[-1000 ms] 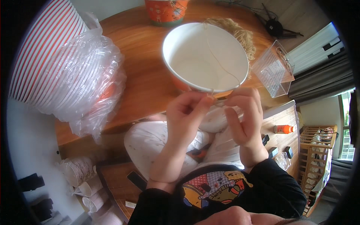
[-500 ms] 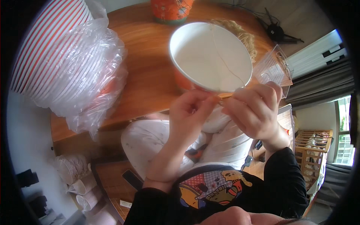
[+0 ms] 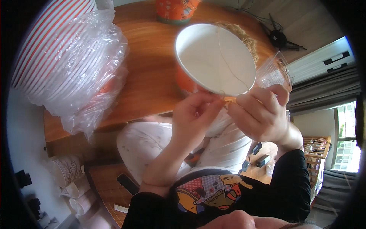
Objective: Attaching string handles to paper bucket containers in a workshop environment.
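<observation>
A paper bucket (image 3: 202, 57), white inside and orange outside, stands tilted toward me at the table's front edge. A thin tan string (image 3: 229, 68) runs across its mouth and over the near right rim to my right hand (image 3: 261, 114), whose fingers are closed on it. My left hand (image 3: 190, 120) pinches at the near rim, thumb against forefinger. A small curl of string shows at those fingertips; what exactly lies between them is mostly hidden. The fingertips of both hands are close together just below the rim.
A bundle of tan string (image 3: 248, 40) lies behind the bucket, near a clear plastic box (image 3: 272, 72). An orange bucket (image 3: 175, 11) stands farther back on the wooden table (image 3: 148, 76). At left, stacked buckets (image 3: 49, 45) lean inside a clear plastic bag (image 3: 95, 76).
The view has shifted slightly. Both hands stay at the near rim, my right hand a little lower. A small curl of string now shows above my left fingertips.
</observation>
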`<move>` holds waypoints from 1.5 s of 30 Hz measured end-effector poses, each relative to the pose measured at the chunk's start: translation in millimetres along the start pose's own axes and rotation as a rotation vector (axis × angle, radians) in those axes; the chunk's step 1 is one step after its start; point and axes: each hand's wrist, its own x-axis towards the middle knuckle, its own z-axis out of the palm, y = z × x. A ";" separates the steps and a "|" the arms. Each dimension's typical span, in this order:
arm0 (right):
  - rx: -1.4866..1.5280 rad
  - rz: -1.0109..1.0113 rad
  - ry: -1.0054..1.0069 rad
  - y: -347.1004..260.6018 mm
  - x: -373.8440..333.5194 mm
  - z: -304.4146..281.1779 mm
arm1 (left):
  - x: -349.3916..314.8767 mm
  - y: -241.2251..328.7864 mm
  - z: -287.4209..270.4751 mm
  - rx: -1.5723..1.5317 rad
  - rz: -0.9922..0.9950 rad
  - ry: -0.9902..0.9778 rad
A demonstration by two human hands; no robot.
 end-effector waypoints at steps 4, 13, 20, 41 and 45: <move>0.046 -0.050 0.017 4.4 2.7 2.0 | -0.8 -1.2 1.7 0.017 0.048 0.010; 0.343 -0.053 -0.028 12.3 -2.3 9.4 | -2.9 -3.2 3.6 0.074 0.060 0.027; 0.369 -0.008 -0.007 7.8 -7.9 10.5 | -2.5 -2.6 -0.1 0.125 0.037 -0.012; 0.249 0.315 0.102 -17.6 -35.3 17.0 | -6.9 -4.0 -4.5 -0.002 -0.157 -0.235; 0.264 0.316 0.102 -17.5 -34.7 16.8 | -11.4 -12.2 4.0 -0.082 -0.124 -0.137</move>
